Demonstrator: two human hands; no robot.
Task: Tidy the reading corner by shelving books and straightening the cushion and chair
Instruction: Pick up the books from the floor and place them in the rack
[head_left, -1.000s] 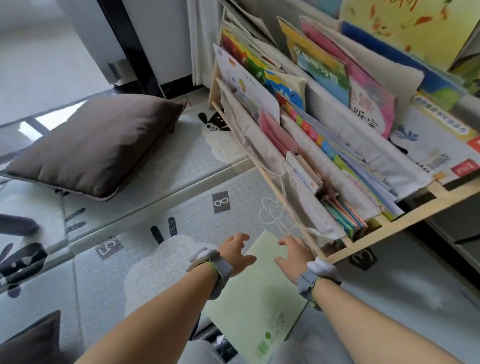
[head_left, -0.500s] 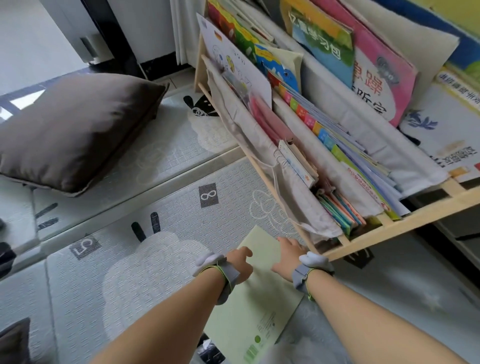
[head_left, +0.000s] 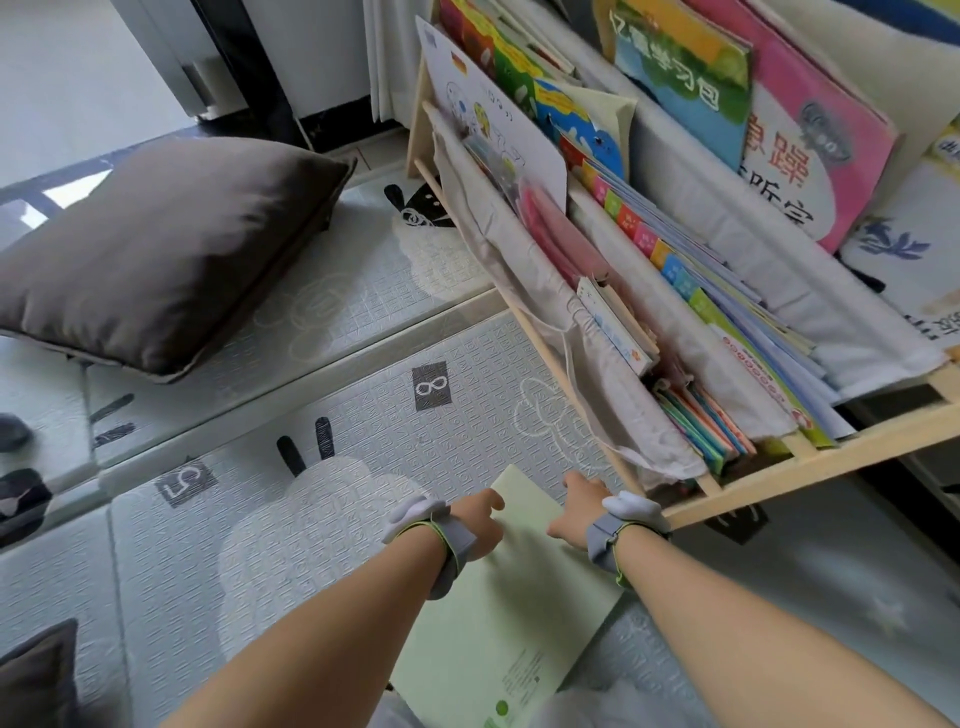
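Observation:
A thin pale green book (head_left: 511, 608) lies flat on the grey play mat (head_left: 322, 478), just in front of the wooden sling bookshelf (head_left: 810, 465). My left hand (head_left: 480, 522) grips the book's left edge, fingers curled under it. My right hand (head_left: 574, 512) holds the far right edge near the shelf's bottom rail. Both wrists wear grey bands. The shelf's fabric pockets hold several colourful picture books (head_left: 701, 431). A dark brown cushion (head_left: 161, 254) rests on the mat at the left, tilted askew. No chair shows in the view.
The shelf's low front rail (head_left: 545, 353) slants close above my right hand. A second dark cushion corner (head_left: 36, 675) shows at the bottom left. A black door frame (head_left: 249, 67) and white curtain (head_left: 384, 57) stand behind. Dark shoes (head_left: 15, 467) lie at the left edge.
Both hands moved down onto the green book's edges and closed on them. My head leaned forward and down, bringing the shelf and mat closer.

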